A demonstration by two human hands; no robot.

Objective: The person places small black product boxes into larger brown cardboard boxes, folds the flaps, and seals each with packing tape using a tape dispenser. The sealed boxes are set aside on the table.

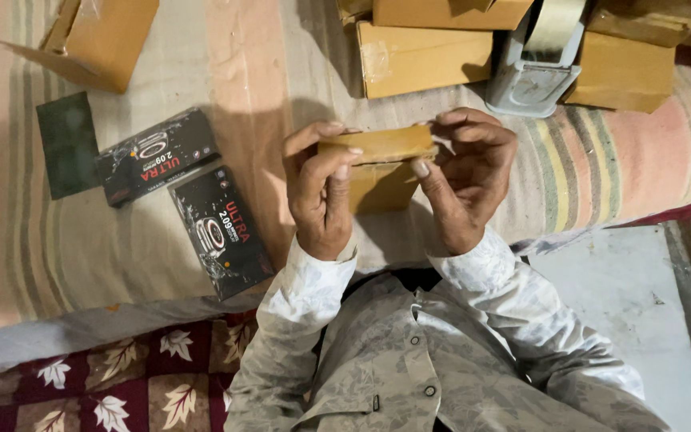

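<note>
The left hand and right hand both gripped a small brown cardboard box, fingers closed over its top flap, above a striped cloth. Two black product boxes lay to the left, beside a dark green sheet. Stacked cartons and a tape dispenser sat beyond.

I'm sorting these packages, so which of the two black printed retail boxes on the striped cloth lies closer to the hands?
The lower black printed box, lying just beside the left hand. The other black box sits farther up-left, next to the dark green flat pad.
</note>
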